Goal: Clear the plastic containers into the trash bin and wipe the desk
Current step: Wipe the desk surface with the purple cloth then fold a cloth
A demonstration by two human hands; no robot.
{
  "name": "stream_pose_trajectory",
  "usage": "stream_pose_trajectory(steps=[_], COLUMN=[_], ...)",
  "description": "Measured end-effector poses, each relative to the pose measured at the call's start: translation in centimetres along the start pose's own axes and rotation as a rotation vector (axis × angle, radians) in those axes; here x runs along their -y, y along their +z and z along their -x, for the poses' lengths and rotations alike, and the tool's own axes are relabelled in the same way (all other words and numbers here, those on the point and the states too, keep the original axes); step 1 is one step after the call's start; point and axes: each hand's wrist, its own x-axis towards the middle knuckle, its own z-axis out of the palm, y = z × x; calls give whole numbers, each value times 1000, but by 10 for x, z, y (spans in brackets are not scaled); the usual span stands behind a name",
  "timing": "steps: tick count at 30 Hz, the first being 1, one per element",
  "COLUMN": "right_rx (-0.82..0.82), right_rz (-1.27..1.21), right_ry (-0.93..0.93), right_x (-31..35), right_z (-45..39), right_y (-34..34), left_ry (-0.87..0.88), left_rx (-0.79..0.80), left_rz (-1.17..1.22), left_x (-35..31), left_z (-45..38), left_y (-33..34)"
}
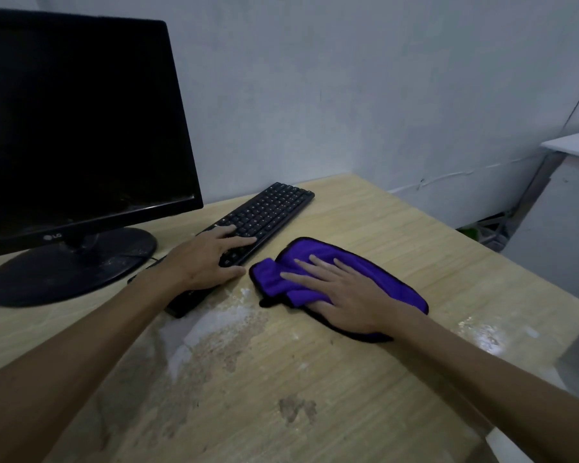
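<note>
Head view: crumpled purple cloth (365,269) lies on stained desk (348,379).

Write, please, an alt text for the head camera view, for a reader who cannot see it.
A person's right hand presses a purple cloth flat on a stained wooden desk. The left hand rests on a black keyboard beside a dark monitor.

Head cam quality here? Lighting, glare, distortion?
Head view: dim, bluish light; wide-angle bend bows the monitor edge and the wall lines; glare patches on the desk near the keyboard and at right; purple cloth and both hands reasonably sharp.
</note>
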Motion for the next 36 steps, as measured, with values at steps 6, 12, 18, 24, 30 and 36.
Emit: stream_pose_trajectory(steps=[6, 12, 18, 24, 30, 36], right_rx=[-3, -41, -89, -93, -42, -44], right_rz=[-57, -79, -109, -141, -13, -28], right_ry=[70, 323, 677, 847, 435, 302], right_x=[-35, -87, -128, -151, -102, -15], right_z=[-43, -111, -121, -113, -110, -65], right_y=[-11, -13, -22, -24, -22, -8], left_ry=[123, 94, 48, 25, -5, -35], left_rx=[97, 125, 175, 223, 259, 144], left_rz=[-7, -116, -147, -127, -114, -106], left_x=[-6, -10, -10, -13, -15, -27], left_z=[-20, -29, -27, -28, -31, -21], left_y=[-8, 3, 4, 1, -4, -4])
